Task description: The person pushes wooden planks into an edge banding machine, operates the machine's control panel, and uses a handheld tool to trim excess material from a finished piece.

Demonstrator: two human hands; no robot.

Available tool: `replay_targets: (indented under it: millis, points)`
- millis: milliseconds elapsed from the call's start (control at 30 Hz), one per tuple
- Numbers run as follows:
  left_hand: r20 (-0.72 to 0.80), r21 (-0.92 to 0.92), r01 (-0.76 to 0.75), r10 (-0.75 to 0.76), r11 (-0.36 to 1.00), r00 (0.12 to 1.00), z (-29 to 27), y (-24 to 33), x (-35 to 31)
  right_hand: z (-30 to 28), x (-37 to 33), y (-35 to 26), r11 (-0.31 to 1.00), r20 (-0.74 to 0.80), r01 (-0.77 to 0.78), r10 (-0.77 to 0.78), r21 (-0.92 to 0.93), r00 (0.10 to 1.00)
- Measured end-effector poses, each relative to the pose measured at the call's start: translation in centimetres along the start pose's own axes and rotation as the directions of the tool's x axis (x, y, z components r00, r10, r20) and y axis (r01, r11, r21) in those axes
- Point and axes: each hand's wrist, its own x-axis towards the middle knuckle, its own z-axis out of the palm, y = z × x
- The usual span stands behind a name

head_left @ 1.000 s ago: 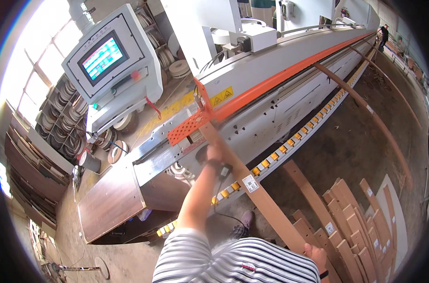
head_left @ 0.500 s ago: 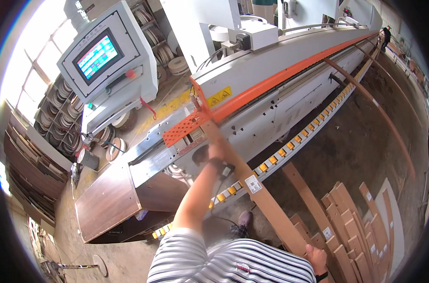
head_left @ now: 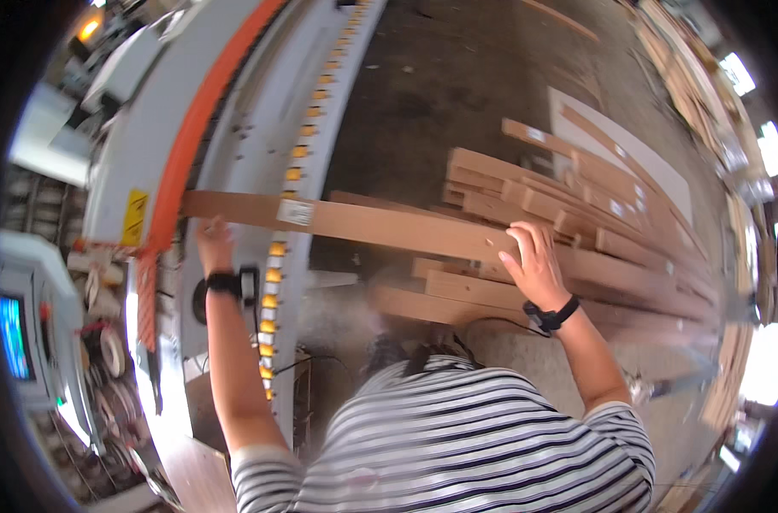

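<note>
A long brown wooden strip [head_left: 389,229] with a white label lies across the yellow roller rail [head_left: 299,151], its left end against the orange rail [head_left: 184,141] of the machine. My left hand [head_left: 214,243] is at the strip's near edge close to that end; its fingers are too smeared to show whether they grip. Over the strip's right end, my right hand [head_left: 534,263] has its fingers spread, with nothing closed in it. Whether its fingertips touch the wood I cannot tell.
Several similar strips [head_left: 526,192] lie stacked on the right, beyond and beneath my right hand. A white panel [head_left: 675,184] is under part of that stack. The long grey machine [head_left: 132,120] runs away on the left, with a control screen [head_left: 14,338] at the far left.
My view has swung to the right. My right hand was wrapped round the strip's near end; now its fingers are spread. My left hand remains by the machine end of the strip.
</note>
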Motion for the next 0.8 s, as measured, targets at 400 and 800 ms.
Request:
replay_targets:
  millis: [400,800]
  points:
    - [0.35,0.311,-0.153,0.037,0.938,0.936,16.9,-8.1,-26.6,7.8,-17.9,4.7,0.971,0.519,-0.229,0.23,-0.066,0.823]
    - [0.645,-0.06,0.549,-0.387,0.833,0.658,17.4,-13.3,-24.0,5.3,-18.5,4.8,0.999,0.442,-0.02,0.032,-0.032,0.897]
